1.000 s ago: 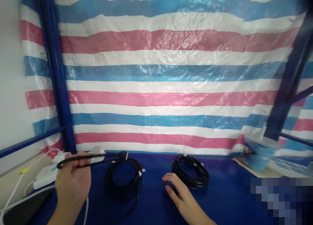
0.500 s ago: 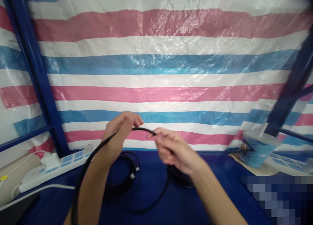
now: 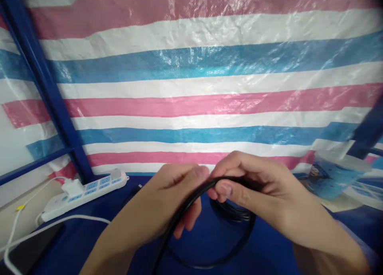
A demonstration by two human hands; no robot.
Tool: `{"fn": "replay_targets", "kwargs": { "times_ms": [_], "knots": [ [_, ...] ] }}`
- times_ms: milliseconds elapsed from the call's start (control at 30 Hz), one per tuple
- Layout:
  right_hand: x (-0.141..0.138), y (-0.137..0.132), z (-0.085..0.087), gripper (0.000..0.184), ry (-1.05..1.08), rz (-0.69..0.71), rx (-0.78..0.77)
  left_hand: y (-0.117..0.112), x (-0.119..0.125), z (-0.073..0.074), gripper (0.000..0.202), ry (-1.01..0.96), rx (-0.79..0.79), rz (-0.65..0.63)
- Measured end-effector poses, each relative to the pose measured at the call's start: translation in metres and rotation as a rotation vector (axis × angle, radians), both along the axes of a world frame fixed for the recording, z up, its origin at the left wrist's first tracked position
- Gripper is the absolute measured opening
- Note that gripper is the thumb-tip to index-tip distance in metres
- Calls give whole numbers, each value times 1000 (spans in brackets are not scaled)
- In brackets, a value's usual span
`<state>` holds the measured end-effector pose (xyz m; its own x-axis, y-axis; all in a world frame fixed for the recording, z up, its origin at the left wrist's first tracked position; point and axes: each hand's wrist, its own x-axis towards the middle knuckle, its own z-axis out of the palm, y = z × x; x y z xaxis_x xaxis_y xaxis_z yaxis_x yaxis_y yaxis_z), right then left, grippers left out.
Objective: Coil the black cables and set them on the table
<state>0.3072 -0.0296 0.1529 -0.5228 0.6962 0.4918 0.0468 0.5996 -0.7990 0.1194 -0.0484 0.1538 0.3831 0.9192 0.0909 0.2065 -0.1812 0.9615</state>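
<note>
A black cable [image 3: 176, 219] runs in a loop through both hands, above the blue table. My right hand [image 3: 266, 191] pinches it between thumb and bent fingers. My left hand [image 3: 170, 191] is closed around the cable close by, its thumb along the top and its fingertips curled below. The cable's lower loop [image 3: 209, 265] hangs or lies under the hands; which one I cannot tell. Behind my right hand rests a coil of black cable [image 3: 231, 215], partly covered. Another dark cable end [image 3: 139, 186] peeks out behind my left wrist, mostly hidden.
At the left stand a white power strip [image 3: 89, 191] with a plugged-in charger [image 3: 72, 187], a white cord [image 3: 74, 218] and a flat black device [image 3: 32, 247]. A blue patterned cup [image 3: 332, 179] is at the right. A striped plastic sheet [image 3: 194, 107] and blue frame posts [image 3: 48, 87] enclose the table.
Both hands have come nearer to me and closer together on the black cable. My view has shifted, and my left arm now covers most of the left coil.
</note>
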Motion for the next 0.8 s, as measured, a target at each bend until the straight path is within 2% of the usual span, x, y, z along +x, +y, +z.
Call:
{"fn": "replay_targets", "kwargs": {
  "times_ms": [67,133,200,267,333,433,533,600,700,733,800],
  "knots": [
    [-2,0,-1,7,-75,-64,56,-1,0,-1,48,-62,-36,6],
    [-4,-1,-3,9,-160,-95,93,-3,-3,0,49,8,11,79],
    [-7,-3,-3,11,-209,-44,81,-7,-8,2,44,137,33,86],
    [-10,-5,-4,14,-173,32,47,-8,-13,6,42,126,18,15],
    [-15,-3,-7,19,-64,102,-15,-6,-19,9,47,-81,14,-19],
    [-26,8,-17,23,166,235,-189,3,-26,10,52,-549,13,37],
    [-45,18,-33,26,442,393,-438,15,-26,7,47,-974,-62,149],
    [-61,18,-44,35,628,441,-551,23,-20,3,47,-1159,-40,251],
    [-78,8,-56,44,741,401,-474,29,-5,-4,46,-1300,37,428],
    [-81,5,-57,43,736,350,-407,30,1,-7,46,-1320,42,479],
    [-81,0,-57,38,715,162,-283,29,12,-11,45,-1316,51,529]
  ]
}}
